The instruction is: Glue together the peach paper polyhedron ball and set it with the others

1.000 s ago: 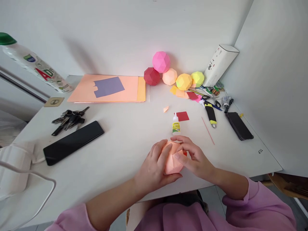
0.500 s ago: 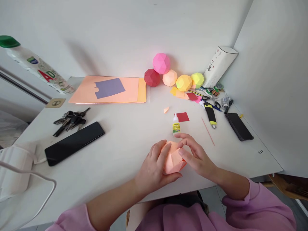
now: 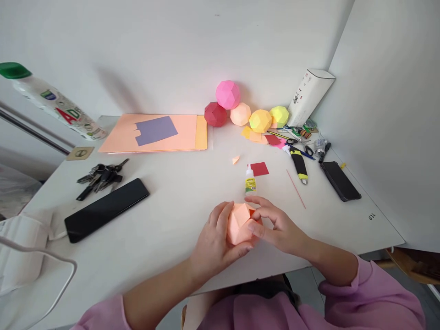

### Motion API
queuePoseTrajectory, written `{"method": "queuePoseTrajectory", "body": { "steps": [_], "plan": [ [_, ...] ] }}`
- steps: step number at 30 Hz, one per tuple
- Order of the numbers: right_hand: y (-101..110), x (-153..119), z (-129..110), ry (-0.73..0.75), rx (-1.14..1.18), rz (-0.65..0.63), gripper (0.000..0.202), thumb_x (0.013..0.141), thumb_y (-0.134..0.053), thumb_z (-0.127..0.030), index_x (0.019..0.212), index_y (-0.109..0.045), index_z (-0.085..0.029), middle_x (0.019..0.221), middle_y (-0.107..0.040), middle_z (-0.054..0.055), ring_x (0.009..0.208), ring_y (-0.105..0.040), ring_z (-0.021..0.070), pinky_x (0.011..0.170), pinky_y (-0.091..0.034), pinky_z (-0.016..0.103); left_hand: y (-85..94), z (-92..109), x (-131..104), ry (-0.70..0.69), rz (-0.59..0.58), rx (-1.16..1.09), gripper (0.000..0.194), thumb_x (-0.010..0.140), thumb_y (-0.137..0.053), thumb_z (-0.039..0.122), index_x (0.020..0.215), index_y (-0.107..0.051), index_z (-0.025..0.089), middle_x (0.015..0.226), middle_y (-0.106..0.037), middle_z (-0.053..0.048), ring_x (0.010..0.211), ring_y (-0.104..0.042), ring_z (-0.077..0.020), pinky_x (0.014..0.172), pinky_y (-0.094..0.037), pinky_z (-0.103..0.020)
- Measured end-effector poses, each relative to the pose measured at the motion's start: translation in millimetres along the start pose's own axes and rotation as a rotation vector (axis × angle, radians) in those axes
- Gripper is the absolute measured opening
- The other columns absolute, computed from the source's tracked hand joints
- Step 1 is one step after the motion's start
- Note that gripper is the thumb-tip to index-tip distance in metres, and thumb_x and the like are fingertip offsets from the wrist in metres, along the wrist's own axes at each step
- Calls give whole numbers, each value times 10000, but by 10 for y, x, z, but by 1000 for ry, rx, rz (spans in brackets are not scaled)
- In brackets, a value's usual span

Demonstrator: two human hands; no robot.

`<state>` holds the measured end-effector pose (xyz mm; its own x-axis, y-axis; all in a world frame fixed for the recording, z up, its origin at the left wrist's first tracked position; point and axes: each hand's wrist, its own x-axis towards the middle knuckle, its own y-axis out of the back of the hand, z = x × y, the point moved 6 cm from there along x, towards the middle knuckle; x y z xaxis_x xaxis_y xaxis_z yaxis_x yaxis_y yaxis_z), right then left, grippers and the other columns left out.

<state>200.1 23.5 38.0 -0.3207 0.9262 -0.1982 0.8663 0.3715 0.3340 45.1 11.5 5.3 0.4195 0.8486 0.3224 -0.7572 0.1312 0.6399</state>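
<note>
A peach paper ball (image 3: 237, 227) sits between the hands near the front of the white worktop (image 3: 172, 201); whether it rests on the surface or is held just above it, I cannot tell. A gap at its upper right shows red-orange inside. Just beyond stands a glue bottle (image 3: 250, 183), with a red paper piece (image 3: 260, 169) beside it. Pale walls (image 3: 165, 59) rise behind and to the right, and five finished paper balls (image 3: 228, 95) are grouped against the back one. The worktop's front edge runs just below the forearms. Bare white surface stretches left from the ball to a black phone (image 3: 106, 211), and right to a thin red stick (image 3: 296, 189). The left hand (image 3: 215, 238) is cupped around the ball's left side, thumb underneath; the right hand (image 3: 278, 229), half curled, pinches the edge of the gap between thumb and forefinger.
</note>
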Motion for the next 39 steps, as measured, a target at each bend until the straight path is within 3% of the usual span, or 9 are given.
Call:
{"method": "queuePoseTrajectory", "body": {
  "steps": [6,11,16,23,26,32,39],
  "plan": [
    [-40,-3,6,55,51,-49,259,854,-621,-457,770,-665,-215,1390,-479,85,1354,-388,292,1065,-388,515,103,-28,42,121,4,-222,425,979,-311,462,1308,-418,216,1376,-382,-166,1284,-441,-275,969,-501,-490],
    [-70,-17,-27,139,-9,-61,205,856,-634,-391,755,-664,-214,1388,-477,86,1343,-395,292,1087,-345,533,103,-85,143,222,-118,-505,367,972,-338,481,1073,-580,224,1353,-459,-139,1326,-431,-275,948,-536,-456],
    [-97,-47,-96,229,-64,-36,146,844,-660,-340,760,-664,-221,1372,-487,77,1327,-410,280,1073,-382,494,85,-88,183,225,-230,-684,296,938,-451,479,894,-582,216,1365,-461,-121,1251,-524,-267,914,-561,-454],
    [-122,-75,-158,304,-128,-47,104,856,-643,-271,766,-648,-219,1355,-486,79,1345,-372,266,1087,-374,474,165,42,228,76,-403,-653,278,945,-456,415,924,-653,220,1368,-469,-108,1185,-567,-279,885,-565,-448],
    [-154,-85,-171,356,-139,-71,81,877,-610,-237,807,-641,-213,1361,-470,88,1350,-358,259,1098,-358,482,162,34,215,121,-475,-674,290,949,-454,406,855,-639,203,1379,-449,-95,1140,-574,-260,845,-557,-406],
    [-164,-101,-224,421,-164,-66,65,863,-594,-182,805,-619,-196,1354,-451,103,1324,-370,250,1085,-363,475,159,37,201,200,-574,-745,290,938,-493,409,796,-608,183,1391,-419,-69,1318,-379,-276,1018,-412,-383],
    [-165,-115,-247,409,-172,-41,74,825,-587,-140,773,-608,-188,1329,-451,112,1311,-381,259,1066,-375,459,159,43,187,235,-609,-737,281,931,-505,392,770,-590,177,1412,-387,-56,1242,-432,-263,961,-417,-358]
  ]
}}
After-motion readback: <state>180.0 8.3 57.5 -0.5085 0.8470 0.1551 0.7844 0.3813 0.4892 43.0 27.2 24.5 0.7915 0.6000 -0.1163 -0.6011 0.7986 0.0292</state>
